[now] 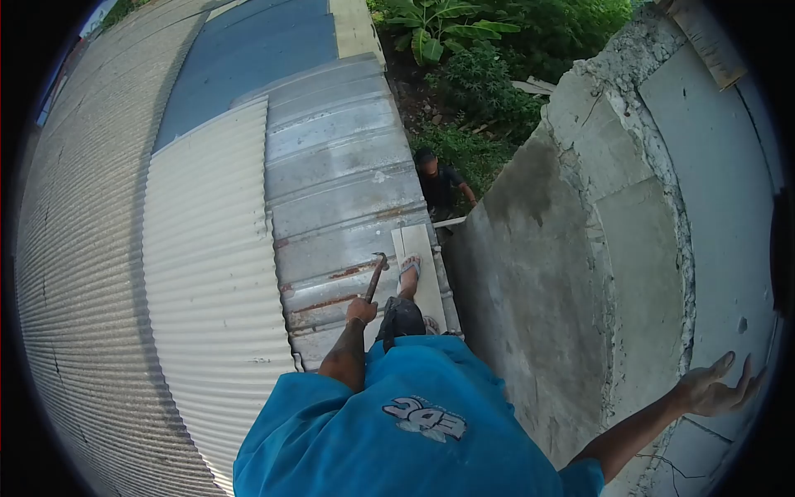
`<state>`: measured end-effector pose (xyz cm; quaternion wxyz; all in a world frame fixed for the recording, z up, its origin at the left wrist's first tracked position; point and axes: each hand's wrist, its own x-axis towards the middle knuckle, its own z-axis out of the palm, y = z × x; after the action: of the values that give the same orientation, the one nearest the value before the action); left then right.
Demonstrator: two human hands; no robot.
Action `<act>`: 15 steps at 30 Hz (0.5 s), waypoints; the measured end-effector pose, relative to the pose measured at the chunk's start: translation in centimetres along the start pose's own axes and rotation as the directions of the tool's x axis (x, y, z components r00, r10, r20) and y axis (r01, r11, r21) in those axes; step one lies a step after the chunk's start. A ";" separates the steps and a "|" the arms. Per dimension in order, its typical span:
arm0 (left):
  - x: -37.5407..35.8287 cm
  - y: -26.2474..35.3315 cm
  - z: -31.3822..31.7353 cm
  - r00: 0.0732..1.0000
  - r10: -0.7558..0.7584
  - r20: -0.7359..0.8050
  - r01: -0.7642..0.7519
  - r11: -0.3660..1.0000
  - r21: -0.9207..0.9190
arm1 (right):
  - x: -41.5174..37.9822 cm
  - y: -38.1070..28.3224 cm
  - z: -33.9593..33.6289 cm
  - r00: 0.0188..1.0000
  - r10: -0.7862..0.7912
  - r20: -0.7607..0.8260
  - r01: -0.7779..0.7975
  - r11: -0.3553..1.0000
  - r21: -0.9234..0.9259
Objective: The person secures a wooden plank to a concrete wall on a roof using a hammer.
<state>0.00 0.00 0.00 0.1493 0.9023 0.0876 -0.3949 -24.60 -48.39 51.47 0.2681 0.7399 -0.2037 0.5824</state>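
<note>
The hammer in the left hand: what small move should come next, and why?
Perhaps steady the open right hand on the wall beside it before using the hammer: the feet stand on a board near the edge of the metal roof, and a person shows below.

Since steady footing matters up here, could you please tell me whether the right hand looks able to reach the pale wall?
Probably yes: the right hand, open and apparently empty, is held out beside the pale wall, with nothing visible between them, though contact is unclear.
</note>
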 end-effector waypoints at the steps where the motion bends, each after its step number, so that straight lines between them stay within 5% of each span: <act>1: 0.6 0.9 -0.8 1.000 0.023 0.007 -0.023 0.999 0.043 | 0.2 -1.0 3.4 0.998 0.050 0.039 -0.050 0.999 -0.019; 5: 1.4 3.4 -4.0 0.998 -0.054 0.023 0.053 0.997 0.049 | 1.0 -4.0 13.5 0.985 0.156 0.079 -0.131 0.958 -0.257; 8: 2.7 2.7 -4.9 0.998 -0.060 0.023 0.059 0.996 0.062 | -1.1 1.1 18.3 0.996 -0.016 0.090 0.068 0.790 -0.610; 11: 3.8 1.2 -5.2 0.984 -0.154 0.089 0.148 0.987 0.066 | -1.7 1.7 19.7 0.978 -0.210 0.007 0.164 0.744 -0.648; 15: 4.4 0.4 -5.8 0.933 -0.347 0.099 0.344 0.938 0.042 | -1.9 2.4 20.0 0.976 -0.217 0.003 0.152 0.672 -0.725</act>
<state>7.03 1.81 0.58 0.0712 0.8526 0.2322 -0.4628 -11.47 -62.95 46.48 0.6024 0.5669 -0.3289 0.4557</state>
